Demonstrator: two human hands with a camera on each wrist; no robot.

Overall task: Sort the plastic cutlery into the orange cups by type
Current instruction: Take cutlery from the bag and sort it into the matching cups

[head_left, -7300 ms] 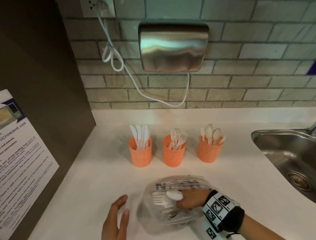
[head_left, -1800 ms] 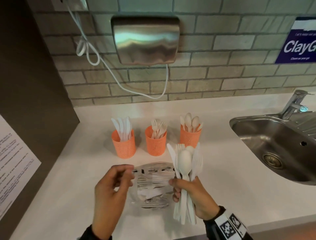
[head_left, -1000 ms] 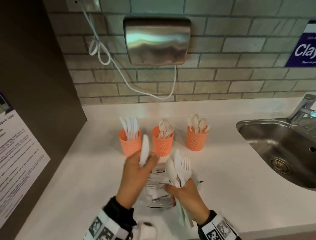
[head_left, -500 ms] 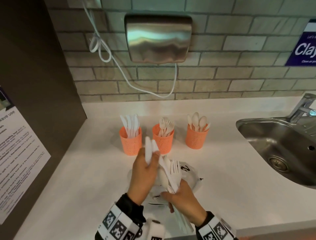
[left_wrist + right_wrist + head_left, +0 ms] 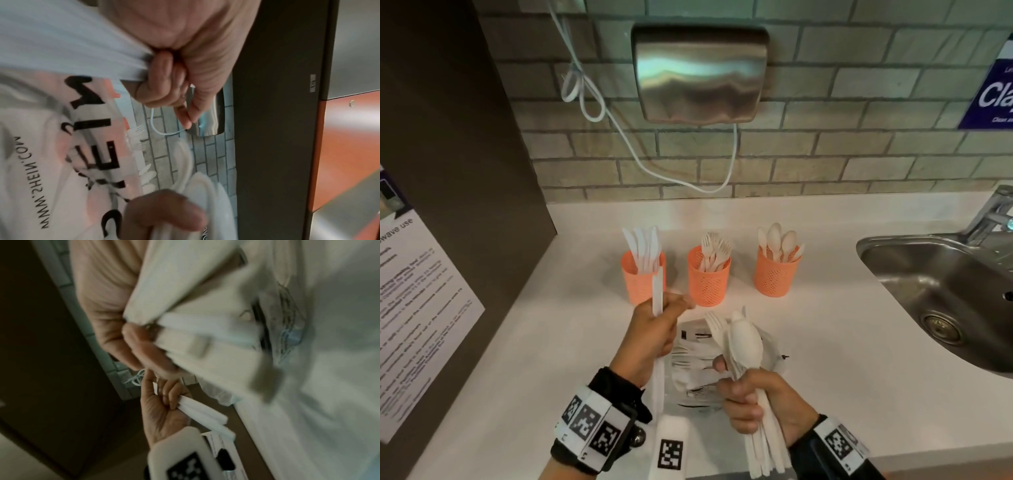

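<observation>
Knives pulled from the bunch

The left hand (image 5: 654, 329) now pinches knives (image 5: 657, 291), lifted clear toward the knife cup (image 5: 642, 282); the right hand (image 5: 753, 399) grips the remaining cutlery (image 5: 743, 339); drop-in looks next.

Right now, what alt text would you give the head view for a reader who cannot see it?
The left hand holds white knives upright before three orange cups of knives, forks and spoons; the right hand grips a mixed cutlery bundle. A clear bag lies on the white counter beside a steel sink.

steel sink (image 5: 941, 287) right; hand dryer (image 5: 700, 73) on brick wall; white countertop (image 5: 825, 359).
</observation>
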